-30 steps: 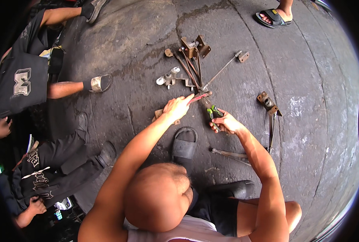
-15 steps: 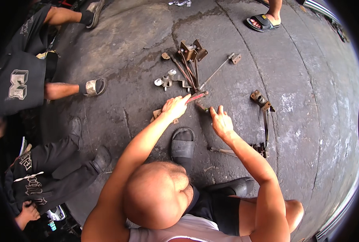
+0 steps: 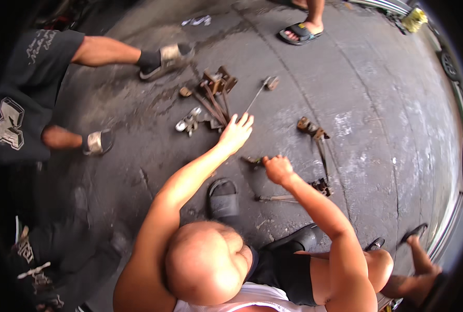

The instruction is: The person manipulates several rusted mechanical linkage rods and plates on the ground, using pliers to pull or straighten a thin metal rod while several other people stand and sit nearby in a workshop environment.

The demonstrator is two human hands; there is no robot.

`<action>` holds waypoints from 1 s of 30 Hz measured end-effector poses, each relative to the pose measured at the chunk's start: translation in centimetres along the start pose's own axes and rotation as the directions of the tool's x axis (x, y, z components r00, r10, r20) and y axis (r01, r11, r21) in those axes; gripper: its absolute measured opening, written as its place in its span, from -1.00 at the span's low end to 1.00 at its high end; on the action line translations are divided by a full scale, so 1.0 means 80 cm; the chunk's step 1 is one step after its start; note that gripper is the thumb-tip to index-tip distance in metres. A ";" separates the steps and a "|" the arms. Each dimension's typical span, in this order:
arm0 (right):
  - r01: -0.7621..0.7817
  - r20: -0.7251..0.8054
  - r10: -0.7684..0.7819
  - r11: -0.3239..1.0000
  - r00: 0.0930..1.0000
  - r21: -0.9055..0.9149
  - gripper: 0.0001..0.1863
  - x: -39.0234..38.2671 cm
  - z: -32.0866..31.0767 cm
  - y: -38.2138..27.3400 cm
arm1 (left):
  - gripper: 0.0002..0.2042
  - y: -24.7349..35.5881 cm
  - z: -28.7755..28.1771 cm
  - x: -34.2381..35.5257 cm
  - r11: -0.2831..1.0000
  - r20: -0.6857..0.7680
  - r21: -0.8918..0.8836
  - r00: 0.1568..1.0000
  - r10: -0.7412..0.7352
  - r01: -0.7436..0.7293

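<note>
In the head view, I watch from my end with the right hand [image 3: 278,169] closed around what look like green-handled pliers [image 3: 252,160], their nose pointing to 9 o'clock just above the floor [image 3: 369,171]. The left hand [image 3: 235,134] reaches out with fingers spread at the lower end of a thin rod [image 3: 255,98]; its underside is hidden, so I cannot tell whether it grips anything. I judge the work partway: brown rods [image 3: 216,102] at its 11 o'clock remain gathered at a rusty bracket [image 3: 220,80], with a silver-ended piece [image 3: 188,122] at 10 o'clock, while a second linkage [image 3: 308,126] stretches from the right hand's 1 o'clock round toward 4, its parts seemingly joined. For moving, I see most floor past that linkage toward 3 o'clock; the wearer's sandal [image 3: 224,200] bounds 7 o'clock, and a bystander's sandal [image 3: 300,35] stands well off near 12.
</note>
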State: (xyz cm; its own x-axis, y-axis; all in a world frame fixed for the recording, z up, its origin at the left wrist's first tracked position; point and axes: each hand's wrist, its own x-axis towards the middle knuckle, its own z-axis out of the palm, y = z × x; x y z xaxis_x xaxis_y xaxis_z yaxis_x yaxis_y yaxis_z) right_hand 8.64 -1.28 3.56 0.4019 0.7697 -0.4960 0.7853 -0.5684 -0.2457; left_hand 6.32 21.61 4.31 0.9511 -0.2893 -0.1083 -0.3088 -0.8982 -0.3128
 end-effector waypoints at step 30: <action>-0.013 -0.113 -0.017 0.965 0.994 -0.263 -0.55 -0.001 0.043 -0.051 | -0.86 -0.012 0.032 -0.019 0.987 -0.188 0.057 0.970 0.156 -0.148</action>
State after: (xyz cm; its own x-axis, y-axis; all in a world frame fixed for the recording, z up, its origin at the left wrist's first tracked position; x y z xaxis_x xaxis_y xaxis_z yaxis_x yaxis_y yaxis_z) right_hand 3.80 -0.03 1.77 0.4389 0.8071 -0.3949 0.8761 -0.4820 -0.0116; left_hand 5.15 23.80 2.36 0.8753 -0.4831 0.0235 -0.4462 -0.8253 -0.3462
